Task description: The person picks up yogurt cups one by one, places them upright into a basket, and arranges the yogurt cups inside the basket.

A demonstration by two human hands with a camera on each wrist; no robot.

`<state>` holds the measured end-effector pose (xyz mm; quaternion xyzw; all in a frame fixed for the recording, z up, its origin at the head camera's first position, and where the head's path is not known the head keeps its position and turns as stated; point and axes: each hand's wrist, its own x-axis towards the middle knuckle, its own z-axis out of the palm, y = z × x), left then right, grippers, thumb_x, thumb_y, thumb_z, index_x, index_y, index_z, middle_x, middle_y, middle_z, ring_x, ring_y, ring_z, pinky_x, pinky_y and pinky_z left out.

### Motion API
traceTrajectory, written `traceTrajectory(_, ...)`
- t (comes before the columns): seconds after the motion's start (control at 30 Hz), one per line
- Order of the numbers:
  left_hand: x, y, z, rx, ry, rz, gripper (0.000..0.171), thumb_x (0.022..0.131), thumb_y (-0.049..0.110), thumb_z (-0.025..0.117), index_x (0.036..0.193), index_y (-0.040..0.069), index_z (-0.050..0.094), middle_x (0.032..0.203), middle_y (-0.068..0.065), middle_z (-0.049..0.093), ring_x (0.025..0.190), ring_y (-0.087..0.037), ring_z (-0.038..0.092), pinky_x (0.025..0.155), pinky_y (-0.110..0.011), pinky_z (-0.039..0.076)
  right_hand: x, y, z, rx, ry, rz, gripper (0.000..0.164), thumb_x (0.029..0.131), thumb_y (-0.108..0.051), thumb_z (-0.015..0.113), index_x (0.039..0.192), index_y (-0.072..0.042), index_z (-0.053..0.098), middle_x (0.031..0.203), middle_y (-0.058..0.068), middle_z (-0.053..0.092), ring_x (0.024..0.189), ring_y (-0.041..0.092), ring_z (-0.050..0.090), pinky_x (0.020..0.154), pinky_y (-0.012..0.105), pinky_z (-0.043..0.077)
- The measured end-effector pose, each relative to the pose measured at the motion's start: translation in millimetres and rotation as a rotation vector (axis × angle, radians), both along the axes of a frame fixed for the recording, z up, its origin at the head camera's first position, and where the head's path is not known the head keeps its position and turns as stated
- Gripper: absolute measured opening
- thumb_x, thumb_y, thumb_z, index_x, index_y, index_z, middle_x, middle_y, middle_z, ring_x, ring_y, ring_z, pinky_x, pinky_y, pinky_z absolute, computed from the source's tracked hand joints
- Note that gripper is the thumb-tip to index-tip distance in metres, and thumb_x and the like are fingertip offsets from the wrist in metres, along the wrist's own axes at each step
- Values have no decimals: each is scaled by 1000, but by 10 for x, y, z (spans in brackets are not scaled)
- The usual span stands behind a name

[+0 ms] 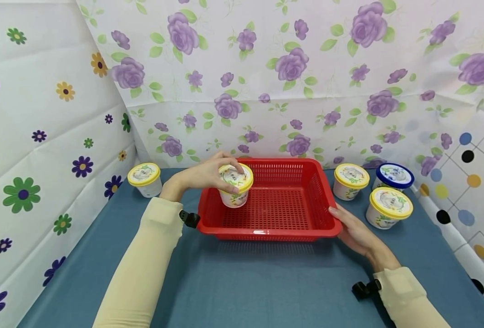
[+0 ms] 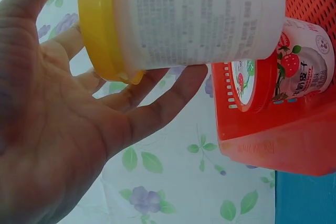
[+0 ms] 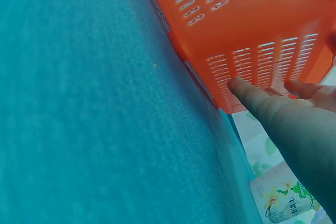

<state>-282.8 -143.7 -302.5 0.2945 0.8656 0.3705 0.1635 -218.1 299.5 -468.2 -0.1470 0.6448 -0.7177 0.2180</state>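
Note:
In the head view my left hand (image 1: 211, 175) grips a white tub with a yellow lid (image 1: 234, 198) from above, over the left end of a red plastic basket (image 1: 266, 234). The left wrist view shows this tub (image 2: 194, 24) side-on, fingers (image 2: 173, 95) spread about it. A red-lidded tub with strawberry pictures (image 2: 302, 66) sits in the basket there; in the head view it is hidden. My right hand (image 1: 354, 230) holds the basket's right rim, thumb side over the edge. Its fingers (image 3: 252, 98) lie along the slotted outer wall (image 3: 236, 66).
Right of the basket stand two yellow-lidded tubs (image 1: 351, 180) (image 1: 389, 207) and a blue-lidded tub (image 1: 394, 175). Another yellow-lidded tub (image 1: 145, 178) stands at the back left. A blue cloth (image 1: 258, 287) covers the table, with flowered sheets (image 1: 258, 91) hanging behind and at the sides.

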Motion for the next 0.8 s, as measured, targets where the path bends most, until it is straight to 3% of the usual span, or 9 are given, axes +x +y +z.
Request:
traceTrajectory(0.2,32,-40,-8,12,-8,-17,50,82,30,89,127,22,69,148,-6,36,133,-30,41,97,-47,55,-5,-10,1,13,8,-7,60,115,-35,33,169,-23,11,162,20,27,129,17,55,105,33,52)
traceTrajectory(0.5,32,-102,-116,3,-59,-77,45,82,30,89,123,25,70,145,-2,39,131,-26,43,96,-43,56,0,7,-3,-19,11,19,58,116,-31,30,168,-19,9,160,21,28,129,17,54,103,33,53)
traceTrajectory(0.8,30,-33,-148,-72,-77,-105,46,82,29,89,122,23,69,149,-7,37,135,-29,39,94,-40,57,10,7,3,-3,11,8,59,115,-33,32,169,-21,9,161,20,27,130,17,54,105,33,52)
